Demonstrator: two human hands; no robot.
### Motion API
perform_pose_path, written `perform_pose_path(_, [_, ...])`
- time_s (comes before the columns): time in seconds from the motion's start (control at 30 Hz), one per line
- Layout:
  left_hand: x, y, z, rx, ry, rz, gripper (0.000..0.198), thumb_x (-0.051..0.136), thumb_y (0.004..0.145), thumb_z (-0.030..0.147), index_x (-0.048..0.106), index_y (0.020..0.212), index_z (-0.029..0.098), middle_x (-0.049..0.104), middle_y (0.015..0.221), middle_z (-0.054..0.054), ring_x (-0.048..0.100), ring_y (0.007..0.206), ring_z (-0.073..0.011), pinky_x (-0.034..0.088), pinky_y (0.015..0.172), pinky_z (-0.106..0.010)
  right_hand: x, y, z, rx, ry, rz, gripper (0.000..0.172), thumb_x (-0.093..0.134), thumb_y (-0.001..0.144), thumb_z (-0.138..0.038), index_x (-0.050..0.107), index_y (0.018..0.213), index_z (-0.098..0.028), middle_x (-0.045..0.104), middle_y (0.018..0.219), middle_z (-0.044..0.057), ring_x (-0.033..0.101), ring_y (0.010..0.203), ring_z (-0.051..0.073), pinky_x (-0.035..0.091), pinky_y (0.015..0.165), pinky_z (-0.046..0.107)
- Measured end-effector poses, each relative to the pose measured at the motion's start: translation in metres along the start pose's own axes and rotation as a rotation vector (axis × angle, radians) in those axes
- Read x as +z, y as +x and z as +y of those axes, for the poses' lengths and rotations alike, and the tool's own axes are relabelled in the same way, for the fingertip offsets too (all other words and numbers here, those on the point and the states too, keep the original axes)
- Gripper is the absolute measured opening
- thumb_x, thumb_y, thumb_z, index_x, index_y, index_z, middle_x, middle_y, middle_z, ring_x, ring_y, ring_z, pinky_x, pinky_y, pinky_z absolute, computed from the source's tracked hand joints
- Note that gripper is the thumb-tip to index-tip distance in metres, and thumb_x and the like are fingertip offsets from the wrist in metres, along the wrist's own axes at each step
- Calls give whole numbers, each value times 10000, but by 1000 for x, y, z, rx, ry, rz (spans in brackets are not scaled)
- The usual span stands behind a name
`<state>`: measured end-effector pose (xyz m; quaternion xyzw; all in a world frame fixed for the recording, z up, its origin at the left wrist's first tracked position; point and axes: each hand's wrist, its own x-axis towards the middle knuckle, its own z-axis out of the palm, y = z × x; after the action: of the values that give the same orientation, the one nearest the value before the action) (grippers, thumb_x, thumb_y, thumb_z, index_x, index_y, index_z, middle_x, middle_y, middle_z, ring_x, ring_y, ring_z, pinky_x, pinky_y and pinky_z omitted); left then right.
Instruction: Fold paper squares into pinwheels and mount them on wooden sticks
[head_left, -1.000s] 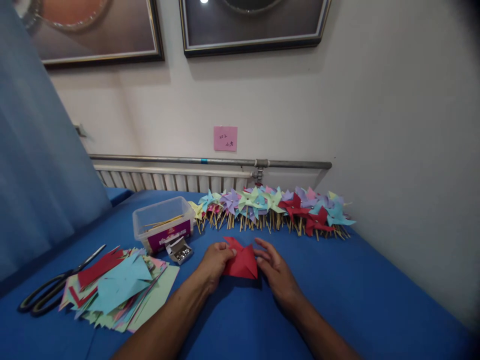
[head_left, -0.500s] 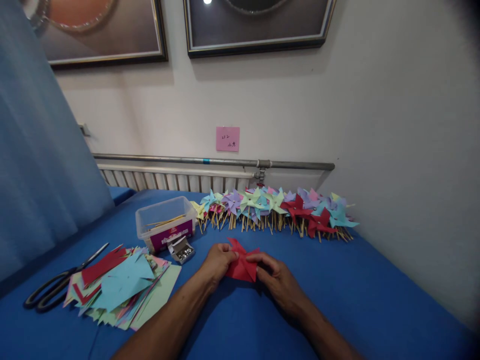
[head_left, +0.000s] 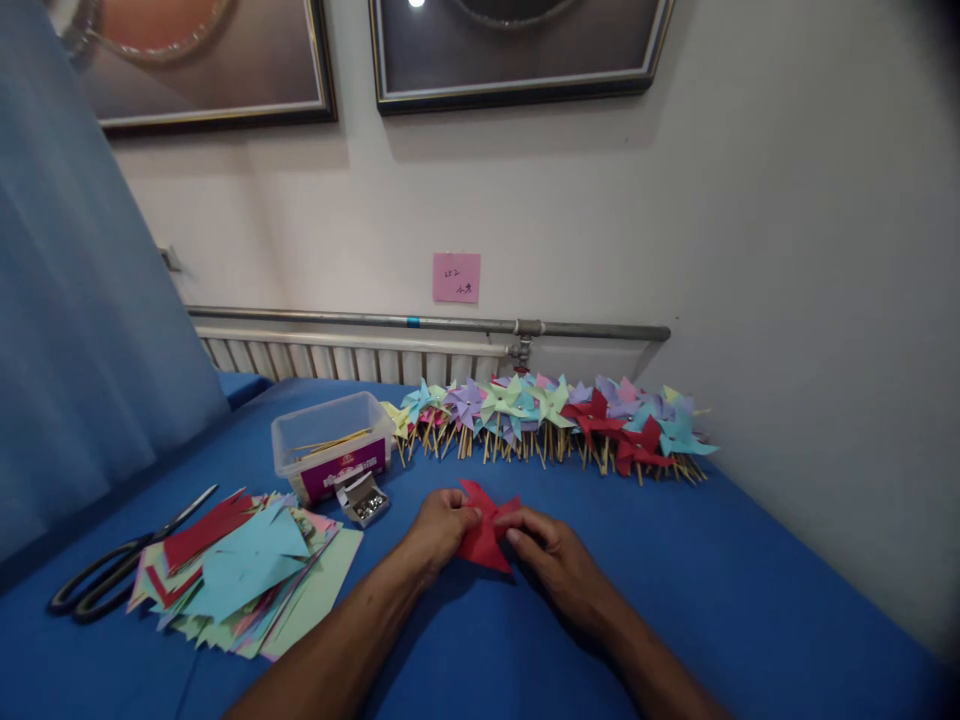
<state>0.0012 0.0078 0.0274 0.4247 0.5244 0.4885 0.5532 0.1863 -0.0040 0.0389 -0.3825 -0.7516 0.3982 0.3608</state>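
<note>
A red paper pinwheel, with its blades partly folded in, is held above the blue cloth between my two hands. My left hand grips its left side, thumb near the centre. On the other side, my right hand pinches the paper near the middle with thumb and forefinger. Whether a pin sits at its centre cannot be made out. Left of my hands, a small open box of silver pushpins lies tilted against a clear plastic tub holding thin wooden sticks.
A pile of cut coloured paper lies at the left, with black-handled scissors beside it. Finished pinwheels on sticks stretch along the back of the blue-covered table. A radiator and pipe run along the wall.
The red pinwheel has turned slightly in my hands. My right thumb and fingers have closed in nearer its centre; my left hand keeps its hold.
</note>
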Motion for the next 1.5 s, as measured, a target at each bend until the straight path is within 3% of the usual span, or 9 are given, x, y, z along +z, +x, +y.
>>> perform_pose_path(0.17, [5, -3, -4, 7, -31, -24, 199, 711, 588, 273, 536, 602, 180, 518, 490, 42, 388, 432, -77, 271, 453, -224, 10, 2, 5, 55, 73, 105, 256, 543, 905, -431, 676, 873, -215, 651, 779, 3, 583, 740, 178, 455, 719, 286])
perform_pose_path(0.37, [12, -4, -7, -10, -33, 36, 231, 737, 596, 262, 519, 584, 186, 500, 467, 54, 378, 414, -69, 254, 442, -222, 23, 6, 16, 168, 129, 230, 290, 578, 857, -483, 569, 732, -221, 519, 613, -52, 457, 565, 134, 364, 553, 257])
perform_pose_path(0.7, [15, -5, -6, -3, -81, 53, 241, 763, 569, 229, 527, 566, 179, 516, 483, 47, 406, 422, -69, 286, 447, -219, 41, 8, 14, 246, 102, 374, 223, 614, 796, -425, 534, 696, -242, 542, 608, -40, 471, 551, 146, 362, 532, 268])
perform_pose_path(0.97, [13, 1, -13, 1, -63, 65, 224, 751, 581, 227, 533, 595, 177, 537, 509, 44, 423, 442, -77, 321, 476, -223, 38, 12, 16, 244, 114, 352, 185, 612, 757, -371, 544, 656, -232, 669, 722, 9, 552, 629, 168, 434, 594, 286])
perform_pose_path(1.27, [12, 0, -14, -8, -39, 47, 202, 753, 591, 235, 563, 601, 164, 535, 502, 44, 425, 442, -75, 308, 474, -218, 33, 12, 14, 275, 111, 286, 172, 638, 742, -345, 560, 647, -224, 558, 566, -41, 492, 549, 139, 373, 529, 266])
perform_pose_path(1.37, [12, 1, -14, -11, -68, 29, 238, 775, 572, 250, 552, 603, 170, 547, 508, 42, 428, 440, -78, 310, 475, -221, 33, 13, 15, 241, 194, 340, 175, 692, 729, -372, 615, 776, -221, 636, 684, -13, 557, 606, 158, 435, 570, 277])
perform_pose_path(1.43, [12, 0, -13, -6, -119, 6, 261, 784, 567, 276, 548, 613, 175, 563, 517, 36, 443, 446, -84, 316, 481, -223, 34, 14, 17, 216, 335, 402, 372, 732, 719, -417, 622, 1019, -226, 704, 851, 25, 634, 693, 188, 499, 637, 305])
perform_pose_path(1.5, [12, -1, -11, 11, -158, -3, 285, 791, 562, 311, 545, 615, 178, 562, 514, 37, 440, 445, -84, 317, 485, -223, 36, 15, 21, 211, 494, 430, 619, 756, 718, -475, 533, 1243, -234, 725, 951, 50, 686, 764, 215, 541, 705, 342])
